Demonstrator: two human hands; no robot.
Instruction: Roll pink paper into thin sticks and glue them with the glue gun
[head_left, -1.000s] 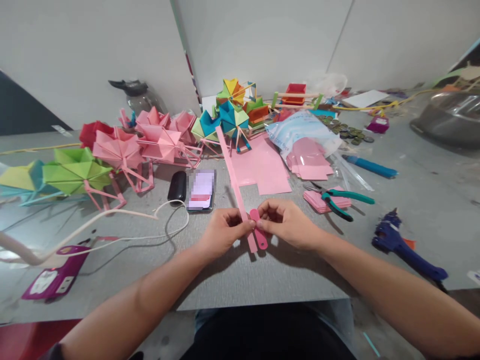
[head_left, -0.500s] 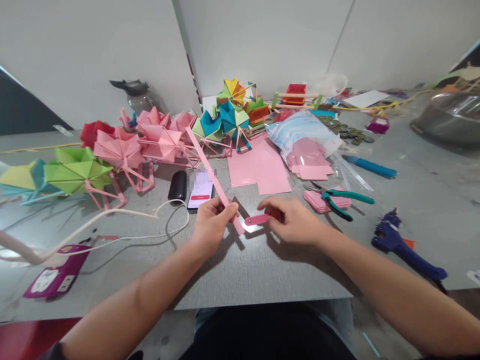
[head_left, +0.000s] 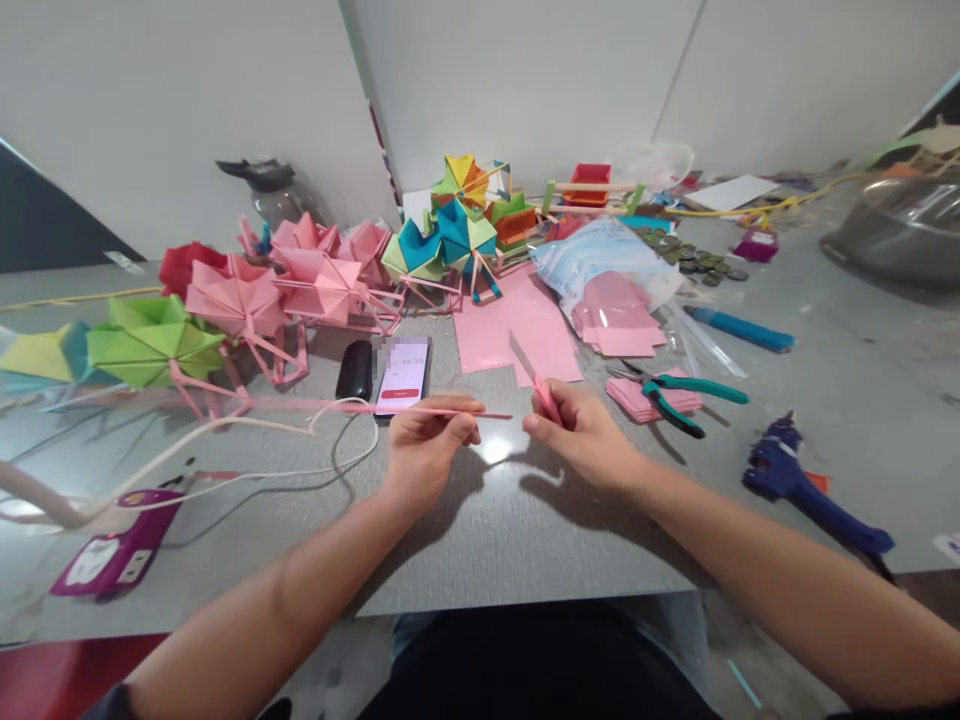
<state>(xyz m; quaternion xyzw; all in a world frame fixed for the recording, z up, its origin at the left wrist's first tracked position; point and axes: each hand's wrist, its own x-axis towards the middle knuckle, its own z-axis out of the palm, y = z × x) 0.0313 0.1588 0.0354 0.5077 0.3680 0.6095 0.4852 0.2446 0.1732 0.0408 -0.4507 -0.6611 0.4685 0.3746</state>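
Note:
My left hand (head_left: 431, 445) pinches a thin pink paper strip (head_left: 495, 415), turned nearly edge-on. Its short end pokes out towards the right, and a blurred length stretches left past the phone. Closed around the pink handles of a pair of scissors (head_left: 531, 365), my right hand (head_left: 577, 430) holds the blades pointing up and away, apart from the strip. Behind the blades lie pink paper sheets (head_left: 487, 335) on the table (head_left: 465, 560). A smartphone (head_left: 405, 370) lies just beyond my left hand.
Folded paper models, including a pink one (head_left: 236, 295) and a green one (head_left: 154, 340), line the left and back. Pliers (head_left: 675, 390) rest over pink paper pieces at right, with a blue glue gun (head_left: 802, 480) nearer the edge. A white cable (head_left: 225, 425) crosses the left side.
The strip has swung from a steep slant to nearly level, its long part now to the left. The scissors have turned from pointing left to pointing up and away.

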